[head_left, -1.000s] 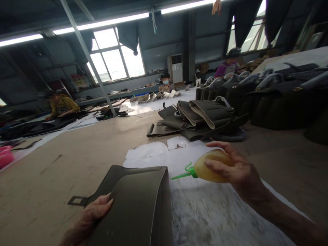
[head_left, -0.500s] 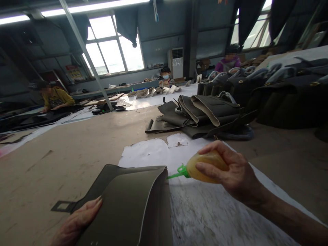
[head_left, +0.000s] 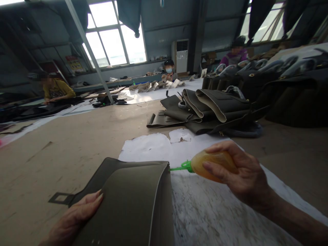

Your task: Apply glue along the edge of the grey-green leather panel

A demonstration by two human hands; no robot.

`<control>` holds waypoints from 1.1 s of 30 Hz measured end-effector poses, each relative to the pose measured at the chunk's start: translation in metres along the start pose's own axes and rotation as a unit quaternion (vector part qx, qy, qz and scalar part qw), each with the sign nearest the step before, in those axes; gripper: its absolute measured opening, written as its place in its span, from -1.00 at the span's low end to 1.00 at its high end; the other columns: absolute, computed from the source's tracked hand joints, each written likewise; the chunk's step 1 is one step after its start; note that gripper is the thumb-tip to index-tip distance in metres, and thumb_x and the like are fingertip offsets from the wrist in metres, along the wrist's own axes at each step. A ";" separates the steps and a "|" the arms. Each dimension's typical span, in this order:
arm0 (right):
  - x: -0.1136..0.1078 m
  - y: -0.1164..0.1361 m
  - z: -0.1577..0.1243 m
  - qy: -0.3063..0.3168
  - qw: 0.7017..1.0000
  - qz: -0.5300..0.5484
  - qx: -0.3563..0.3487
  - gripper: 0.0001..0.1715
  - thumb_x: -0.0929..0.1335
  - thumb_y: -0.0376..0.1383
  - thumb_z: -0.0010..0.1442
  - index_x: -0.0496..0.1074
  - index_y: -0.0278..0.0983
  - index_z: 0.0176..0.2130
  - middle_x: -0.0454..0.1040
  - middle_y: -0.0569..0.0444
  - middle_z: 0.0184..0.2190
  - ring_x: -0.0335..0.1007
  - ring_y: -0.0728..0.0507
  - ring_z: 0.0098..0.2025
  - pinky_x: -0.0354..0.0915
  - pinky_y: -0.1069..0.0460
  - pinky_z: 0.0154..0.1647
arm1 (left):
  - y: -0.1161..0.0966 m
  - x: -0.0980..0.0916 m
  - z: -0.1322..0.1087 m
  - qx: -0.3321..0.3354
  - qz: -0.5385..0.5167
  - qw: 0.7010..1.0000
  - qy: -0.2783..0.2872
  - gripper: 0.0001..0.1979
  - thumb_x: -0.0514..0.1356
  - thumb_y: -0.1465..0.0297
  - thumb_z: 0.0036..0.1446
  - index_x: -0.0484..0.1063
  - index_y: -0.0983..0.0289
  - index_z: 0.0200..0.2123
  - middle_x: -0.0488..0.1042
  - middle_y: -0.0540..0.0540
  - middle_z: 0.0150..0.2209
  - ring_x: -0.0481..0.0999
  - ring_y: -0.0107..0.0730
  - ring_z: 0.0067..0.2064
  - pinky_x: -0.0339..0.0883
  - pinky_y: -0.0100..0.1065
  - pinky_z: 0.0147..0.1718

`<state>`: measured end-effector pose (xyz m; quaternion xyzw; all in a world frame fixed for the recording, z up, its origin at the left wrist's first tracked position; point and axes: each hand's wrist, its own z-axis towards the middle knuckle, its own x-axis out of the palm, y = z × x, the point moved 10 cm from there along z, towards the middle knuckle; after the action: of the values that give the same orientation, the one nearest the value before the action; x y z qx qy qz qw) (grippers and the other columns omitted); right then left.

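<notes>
1. Head view: the left hand (head_left: 74,218) holds the left edge of an olive panel (head_left: 128,201), fingers pressed together on its face and the thumb out of sight.
2. The olive panel lies bent over at the near edge of the table (head_left: 64,160), its right fold rising above a white paper sheet (head_left: 205,212); a flat buckle tab (head_left: 58,198) sticks out at its left.
3. The right hand (head_left: 241,174) wraps a yellow squeeze bottle (head_left: 215,165), fingers curled over the top and the thumb along the near side.
4. The bottle's green nozzle (head_left: 180,167) points left, its tip at the panel's upper right edge.
5. Beyond the paper lies a pile of olive pieces (head_left: 205,112); other people sit at far tables.
</notes>
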<state>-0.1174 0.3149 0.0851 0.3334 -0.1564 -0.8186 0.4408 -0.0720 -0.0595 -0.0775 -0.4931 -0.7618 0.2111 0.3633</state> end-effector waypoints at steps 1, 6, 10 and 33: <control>0.001 0.000 0.000 0.000 1.000 -0.001 -0.002 -0.82 0.39 -0.18 0.10 0.38 -0.17 -0.26 0.47 0.14 -0.39 0.37 -0.02 -0.51 0.28 0.08 -0.59 | -0.001 0.001 0.000 0.009 0.020 1.000 0.011 -0.44 0.38 0.42 -0.08 0.39 0.30 0.04 0.44 0.34 0.01 0.47 0.27 -0.06 0.46 0.00 -0.22; 0.004 0.000 0.002 0.003 1.000 -0.008 -0.010 -0.83 0.39 -0.19 0.09 0.38 -0.16 -0.27 0.46 0.17 -0.40 0.35 -0.01 -0.54 0.26 0.09 -0.60 | -0.008 0.007 -0.001 0.040 0.074 0.996 0.030 -0.55 0.33 0.38 -0.02 0.45 0.21 0.00 0.47 0.26 -0.01 0.51 0.10 -0.13 0.48 -0.10 -0.26; 0.004 0.004 -0.001 0.011 1.000 -0.014 -0.017 -0.83 0.40 -0.19 0.08 0.39 -0.15 -0.28 0.45 0.19 -0.40 0.38 0.00 -0.47 0.29 0.12 -0.53 | -0.006 0.015 -0.006 0.039 0.063 0.997 0.026 -0.59 0.36 0.38 -0.06 0.50 0.22 -0.07 0.51 0.30 -0.10 0.54 0.10 -0.21 0.48 -0.09 -0.31; -0.004 0.024 -0.026 0.051 0.999 -0.016 -0.002 -0.85 0.36 -0.13 0.14 0.37 -0.09 -0.26 0.46 0.22 -0.35 0.45 0.01 -0.39 0.36 0.21 -0.48 | -0.010 0.044 -0.024 0.068 -0.015 0.998 0.009 -0.59 0.46 0.48 -0.26 0.57 0.23 -0.24 0.57 0.20 -0.38 0.57 -0.06 -0.41 0.50 -0.19 -0.45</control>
<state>-0.0838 0.3054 0.0810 0.3767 -0.1270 -0.8074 0.4361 -0.0707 -0.0245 -0.0394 -0.4580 -0.7497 0.2522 0.4058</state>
